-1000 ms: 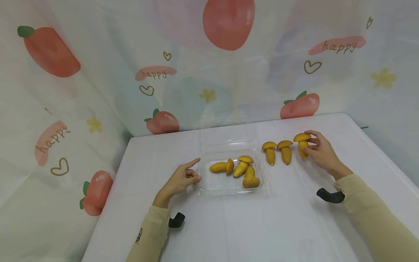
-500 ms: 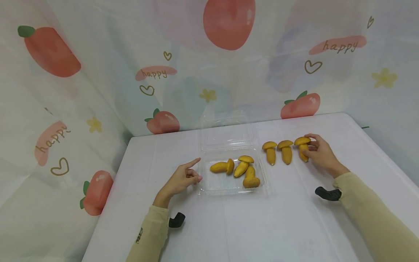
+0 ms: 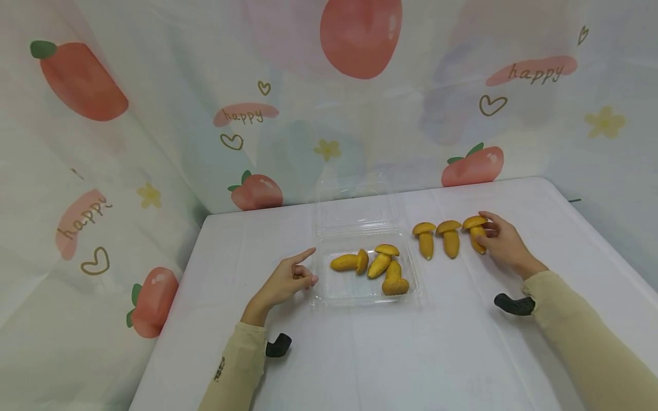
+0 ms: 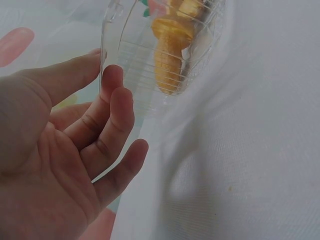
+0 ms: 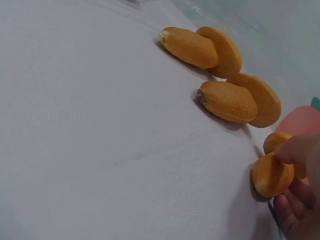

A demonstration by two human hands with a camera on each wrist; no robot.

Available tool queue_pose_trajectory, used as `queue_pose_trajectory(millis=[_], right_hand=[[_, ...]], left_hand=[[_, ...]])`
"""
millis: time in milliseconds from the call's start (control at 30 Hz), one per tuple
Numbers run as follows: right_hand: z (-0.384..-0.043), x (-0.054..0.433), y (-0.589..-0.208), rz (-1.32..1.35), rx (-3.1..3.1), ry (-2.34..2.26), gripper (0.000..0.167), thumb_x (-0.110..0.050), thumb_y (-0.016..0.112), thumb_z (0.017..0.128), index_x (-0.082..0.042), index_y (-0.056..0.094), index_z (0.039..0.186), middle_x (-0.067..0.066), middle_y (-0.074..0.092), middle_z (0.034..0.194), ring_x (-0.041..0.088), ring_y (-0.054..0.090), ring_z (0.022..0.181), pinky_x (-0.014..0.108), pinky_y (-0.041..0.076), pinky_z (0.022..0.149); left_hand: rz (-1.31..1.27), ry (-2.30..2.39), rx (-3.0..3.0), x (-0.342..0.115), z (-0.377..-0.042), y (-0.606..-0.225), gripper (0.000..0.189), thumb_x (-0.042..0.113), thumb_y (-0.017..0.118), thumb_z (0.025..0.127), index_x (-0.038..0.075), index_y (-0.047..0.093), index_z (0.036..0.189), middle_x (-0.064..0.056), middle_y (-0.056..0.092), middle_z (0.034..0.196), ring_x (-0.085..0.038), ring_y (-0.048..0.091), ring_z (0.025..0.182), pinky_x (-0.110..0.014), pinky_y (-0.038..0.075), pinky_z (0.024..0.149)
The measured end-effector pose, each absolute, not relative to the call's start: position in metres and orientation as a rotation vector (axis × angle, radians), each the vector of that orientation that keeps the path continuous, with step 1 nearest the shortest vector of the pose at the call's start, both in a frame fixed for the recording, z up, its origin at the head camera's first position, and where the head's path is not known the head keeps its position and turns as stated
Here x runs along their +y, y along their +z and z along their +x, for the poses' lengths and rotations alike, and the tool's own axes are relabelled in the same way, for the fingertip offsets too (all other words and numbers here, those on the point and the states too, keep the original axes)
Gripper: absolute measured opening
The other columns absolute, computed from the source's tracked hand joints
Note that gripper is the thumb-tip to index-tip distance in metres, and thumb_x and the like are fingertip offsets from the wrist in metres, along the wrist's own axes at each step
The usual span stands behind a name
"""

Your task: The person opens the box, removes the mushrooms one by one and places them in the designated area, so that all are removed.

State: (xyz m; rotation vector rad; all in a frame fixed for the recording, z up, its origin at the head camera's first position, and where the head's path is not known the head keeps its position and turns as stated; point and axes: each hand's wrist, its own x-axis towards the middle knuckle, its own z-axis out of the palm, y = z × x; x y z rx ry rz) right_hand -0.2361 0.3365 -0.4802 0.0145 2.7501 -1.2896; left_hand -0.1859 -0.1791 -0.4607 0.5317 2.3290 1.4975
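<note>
At the table's far right, my right hand point(image 3: 506, 242) pinches a yellow mushroom point(image 3: 474, 223) by the stem, close over the cloth. Its thumb lies against the stem in the right wrist view, where part of the hand is out of frame. Two similar mushrooms stand out to its left: one mushroom point(image 3: 450, 240) beside it and another mushroom point(image 3: 425, 241) further over. My left hand point(image 3: 280, 281) is at the left wall of a clear plastic clamshell box point(image 3: 334, 290), its fingers loosely bent and fingertips right at the rim. Inside the box lie three mushrooms point(image 4: 172, 55).
The box's transparent lid point(image 3: 354, 211) stands raised at the back, towards the patterned curtain point(image 3: 390, 142). A white cloth covers the table point(image 3: 360, 354). Black curved pieces point(image 3: 514, 304) stick out at both wrists.
My right hand has lowered slightly towards the table with its mushroom, bringing it level with the two beside it. My left hand and the box have stayed in place.
</note>
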Motion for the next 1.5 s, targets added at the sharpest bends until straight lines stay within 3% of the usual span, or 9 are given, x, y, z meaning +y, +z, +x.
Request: queue_pose_trajectory(millis=[100,167,233,333,700,933,1500], right_hand=[[-0.236,0.337,-0.481,0.02,2.75,-1.277,0.072,-0.014,0.054,0.104,0.0,0.013,0.161,0.039,0.033,0.15,0.053,0.041,0.131,0.011,0.048,0.078],[-0.236,0.336,-0.482,0.031,2.755,-1.274,0.073,-0.018,0.054,0.104,0.001,0.012,0.161,0.039,0.033,0.15,0.052,0.041,0.131,0.027,0.054,0.089],[-0.236,0.336,-0.484,0.048,2.767,-1.265,0.074,-0.022,0.054,0.105,0.001,0.011,0.16,0.039,0.033,0.15,0.052,0.041,0.131,0.047,0.053,0.098],[-0.235,0.336,-0.485,0.083,2.778,-1.258,0.075,-0.026,0.053,0.105,0.002,0.011,0.16,0.04,0.033,0.15,0.053,0.04,0.131,0.063,0.043,0.106],[-0.232,0.34,-0.478,0.106,2.804,-1.274,0.071,-0.029,0.046,0.107,0.003,0.011,0.16,0.041,0.033,0.148,0.056,0.038,0.132,0.068,0.038,0.106],[-0.231,0.343,-0.473,0.148,2.852,-1.311,0.07,-0.033,0.044,0.107,0.001,0.013,0.16,0.041,0.032,0.149,0.058,0.036,0.133,0.07,0.037,0.105],[-0.221,0.316,-0.437,0.018,2.952,-1.391,0.064,-0.031,0.046,0.107,-0.001,0.024,0.158,0.036,0.035,0.152,0.054,0.035,0.134,0.072,0.036,0.105]], left_hand=[[0.541,1.498,2.329,-0.179,-0.186,-0.461,0.073,0.003,0.068,0.094,-0.001,0.031,0.157,-0.026,0.068,0.086,-0.01,0.055,0.069,-0.019,0.041,0.061],[0.544,1.5,2.329,-0.179,-0.186,-0.462,0.073,0.003,0.068,0.094,-0.001,0.031,0.157,-0.027,0.068,0.086,-0.01,0.055,0.069,-0.019,0.041,0.061],[0.547,1.502,2.327,-0.179,-0.185,-0.462,0.073,0.003,0.068,0.094,-0.002,0.03,0.157,-0.027,0.068,0.086,-0.009,0.055,0.069,-0.019,0.042,0.062],[0.545,1.503,2.323,-0.18,-0.185,-0.462,0.073,0.003,0.068,0.094,-0.002,0.03,0.157,-0.027,0.068,0.086,-0.009,0.056,0.069,-0.019,0.042,0.062],[0.527,1.476,2.347,-0.18,-0.186,-0.461,0.073,0.005,0.068,0.095,0.0,0.031,0.157,-0.019,0.069,0.083,-0.012,0.055,0.07,-0.02,0.042,0.062],[0.537,1.489,2.337,-0.18,-0.186,-0.461,0.073,0.004,0.068,0.095,-0.001,0.03,0.157,-0.028,0.068,0.086,-0.015,0.056,0.07,-0.02,0.042,0.062],[0.536,1.482,2.346,-0.178,-0.184,-0.459,0.072,0.004,0.067,0.095,-0.001,0.031,0.157,-0.021,0.068,0.083,-0.016,0.056,0.071,-0.02,0.042,0.064]])
